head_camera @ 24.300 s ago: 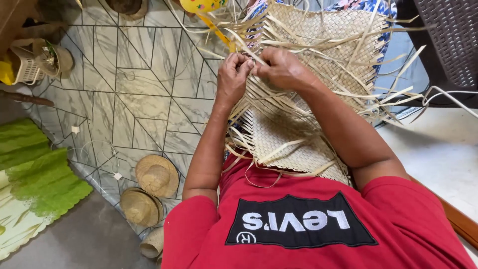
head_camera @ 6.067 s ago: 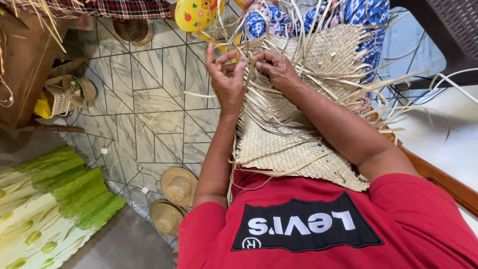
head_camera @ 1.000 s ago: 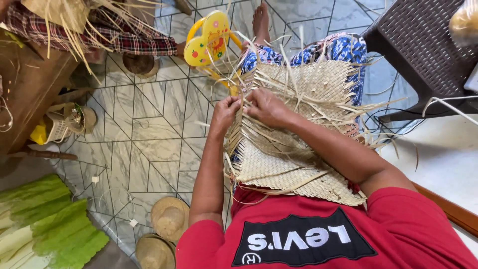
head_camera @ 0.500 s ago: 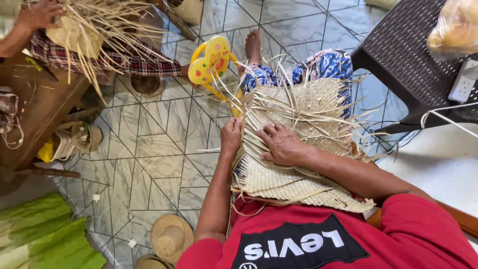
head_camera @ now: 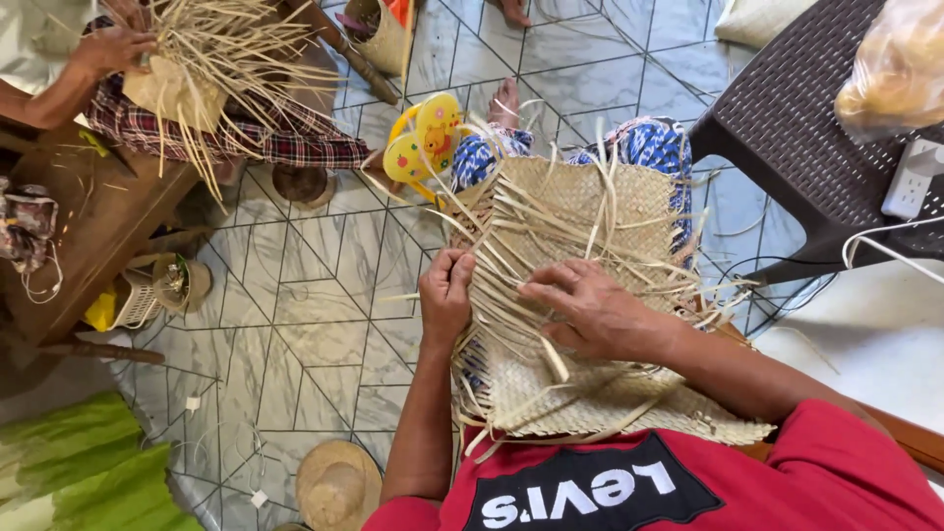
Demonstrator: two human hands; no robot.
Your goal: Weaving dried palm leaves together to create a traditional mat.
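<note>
- Two bare hands work on a half-woven straw mat [head_camera: 580, 295] in the head view, the only view there is; the mat lies across the person's lap, its finished weave nearest the red shirt [head_camera: 688, 482] and its loose pale strips fanning out toward the far edge.
- Left hand [head_camera: 446, 293]: clenched at the mat's left edge, fingers curled tight around a bunch of loose strips, knuckles up.
- Right hand [head_camera: 590, 310]: spread flat on the middle of the mat, palm down, fingers released and pressing strips against the weave rather than grasping them.
- Beyond the mat, the person's knees in blue patterned cloth [head_camera: 649, 147] show, with one bare foot [head_camera: 505, 103] on the tiled floor [head_camera: 315, 295].
- A yellow toy-like plastic thing [head_camera: 425, 138] sits just beside the mat's far left corner.
- At the upper left another person's hand [head_camera: 108, 47] holds a bundle of straw strips [head_camera: 216, 69] over a plaid cloth [head_camera: 246, 138], beside a wooden bench [head_camera: 88, 236].
- A dark woven plastic chair [head_camera: 806, 128] stands to the right, with a white power strip [head_camera: 914, 177] and a clear bag [head_camera: 897, 64] on it.
- A straw hat [head_camera: 337, 484] lies on the floor near the left elbow; green cloth [head_camera: 79, 477] fills the lower left corner.
</note>
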